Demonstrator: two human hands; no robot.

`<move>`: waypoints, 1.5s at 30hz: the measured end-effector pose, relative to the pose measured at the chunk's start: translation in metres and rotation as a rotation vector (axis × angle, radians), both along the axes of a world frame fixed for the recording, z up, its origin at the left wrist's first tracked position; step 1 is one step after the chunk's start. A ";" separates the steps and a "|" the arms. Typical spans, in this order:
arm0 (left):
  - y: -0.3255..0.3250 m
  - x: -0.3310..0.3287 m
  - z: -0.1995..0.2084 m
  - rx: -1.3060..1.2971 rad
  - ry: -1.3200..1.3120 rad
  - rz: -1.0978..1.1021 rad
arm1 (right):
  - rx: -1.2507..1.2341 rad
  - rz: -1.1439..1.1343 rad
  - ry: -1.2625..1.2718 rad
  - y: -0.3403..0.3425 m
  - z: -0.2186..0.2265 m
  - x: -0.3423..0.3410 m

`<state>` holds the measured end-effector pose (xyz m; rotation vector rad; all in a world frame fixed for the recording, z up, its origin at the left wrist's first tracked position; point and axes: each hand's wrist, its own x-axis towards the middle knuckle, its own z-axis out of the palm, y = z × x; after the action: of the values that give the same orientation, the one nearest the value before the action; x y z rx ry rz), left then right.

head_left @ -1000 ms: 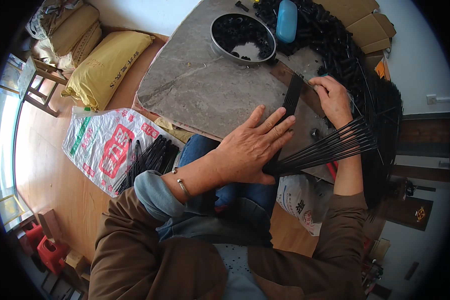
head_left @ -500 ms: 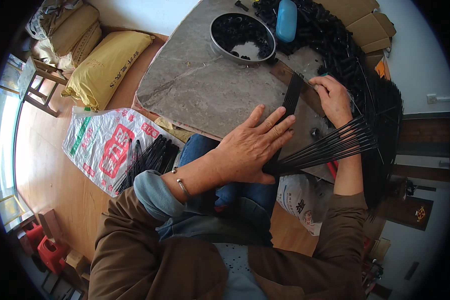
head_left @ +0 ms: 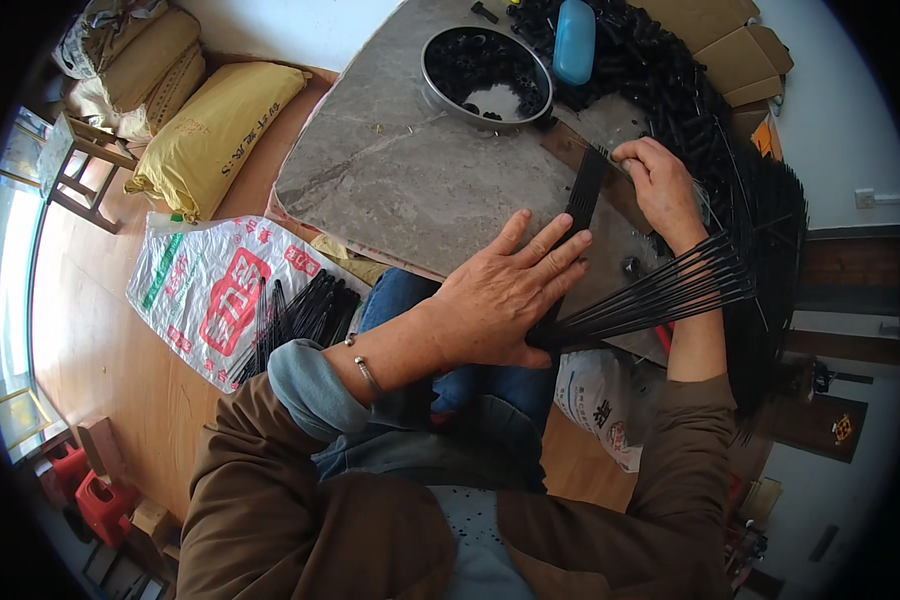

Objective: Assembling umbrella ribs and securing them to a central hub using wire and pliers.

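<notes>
My left hand [head_left: 505,285] lies flat with its fingers spread, pressing on a row of thin black rods [head_left: 585,188] set side by side on the table. From beneath this palm more thin black rods [head_left: 660,295] fan out to the right, passing over my right forearm. My right hand [head_left: 662,190] is closed in a pinch beside the far end of the row. What its fingertips hold is too small to make out. Under the row's far end lies a brown flat bar [head_left: 625,200], partly covered by the rods and my right hand.
A metal bowl [head_left: 487,120] of small black parts stands on the grey tabletop [head_left: 370,170]. Behind it are a blue case [head_left: 574,42] and a heap of black parts [head_left: 670,90]. Black rods [head_left: 310,315] rest on a white sack [head_left: 205,290] at the left; a yellow sack [head_left: 220,130] lies beyond.
My right hand has shifted slightly left and away from me, still pinched. My left hand and the rods under it stay in place.
</notes>
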<state>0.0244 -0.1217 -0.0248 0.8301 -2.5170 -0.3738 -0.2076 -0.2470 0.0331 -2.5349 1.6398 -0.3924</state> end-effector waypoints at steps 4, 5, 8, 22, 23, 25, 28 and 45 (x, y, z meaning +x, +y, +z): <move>0.000 0.000 -0.002 -0.022 0.022 0.002 | 0.018 0.010 0.006 0.000 -0.003 0.000; 0.000 0.000 -0.003 -0.022 0.022 0.001 | 0.015 0.005 0.002 0.000 -0.004 0.002; 0.000 0.000 -0.002 -0.020 0.023 0.007 | 0.016 0.012 -0.007 -0.001 -0.004 0.008; -0.001 -0.001 0.001 0.029 -0.002 -0.007 | 0.013 -0.069 -0.341 -0.006 -0.011 -0.001; 0.000 -0.001 0.002 0.028 -0.002 -0.011 | 0.041 -0.130 -0.170 -0.003 -0.009 -0.009; 0.000 0.000 0.005 0.032 -0.011 -0.005 | -0.015 0.010 -0.137 -0.006 -0.013 -0.011; -0.001 -0.002 0.002 0.016 0.005 -0.008 | -0.091 0.021 -0.113 -0.004 -0.012 0.002; 0.001 0.034 0.103 -0.065 0.232 -0.318 | -0.183 0.466 -0.167 0.085 0.015 0.030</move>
<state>0.0582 -0.1203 0.0785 0.3369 -2.4248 -0.4600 -0.1773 -0.1621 0.0477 -2.8105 0.9533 -0.7034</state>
